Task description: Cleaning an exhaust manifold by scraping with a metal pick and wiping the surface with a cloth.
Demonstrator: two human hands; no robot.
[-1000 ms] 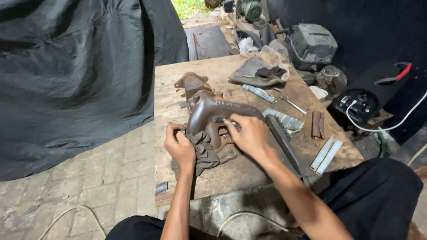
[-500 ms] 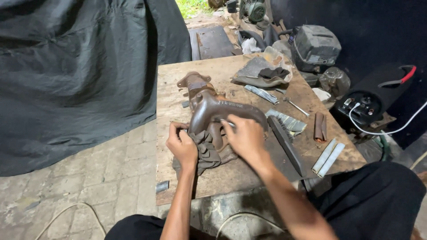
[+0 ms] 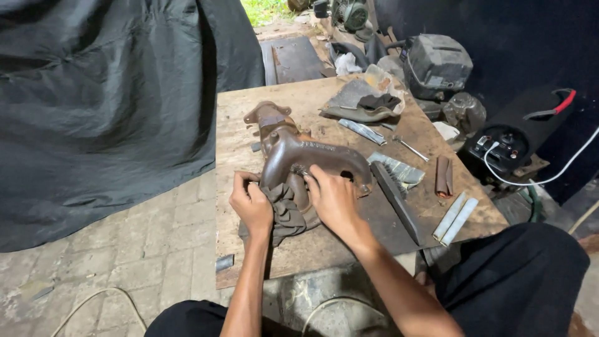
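A large black tarpaulin (image 3: 100, 106) is seen hanging over the scene from nine to eleven o'clock, above a floor of grey paving bricks (image 3: 150, 243).

A worn plywood board (image 3: 324, 249) is laid as a worktop at the centre. On it, a rusty cast-iron exhaust manifold (image 3: 299, 153) is set, with its flanged end pointed toward twelve o'clock and its branches curved toward three o'clock.

The left hand (image 3: 251, 203) is closed around a dark crumpled rag (image 3: 286, 215), which is bunched against the manifold's near end at about six o'clock of the casting. The right hand (image 3: 334, 200) is pressed down on the manifold just beside the left, at its four o'clock, with the fingers curled over the metal and the rag; whether anything is pinched in it cannot be told.

A long black wire brush (image 3: 394, 200) is laid just to the right of the right hand, at three o'clock. Beyond it, toward one o'clock, a folded grey cloth (image 3: 362, 100) and a flat metal file (image 3: 363, 131) are seen. Two pale strips (image 3: 455, 218) are placed near the board's right edge at four o'clock, and a small brown roll (image 3: 443, 176) is laid above them.
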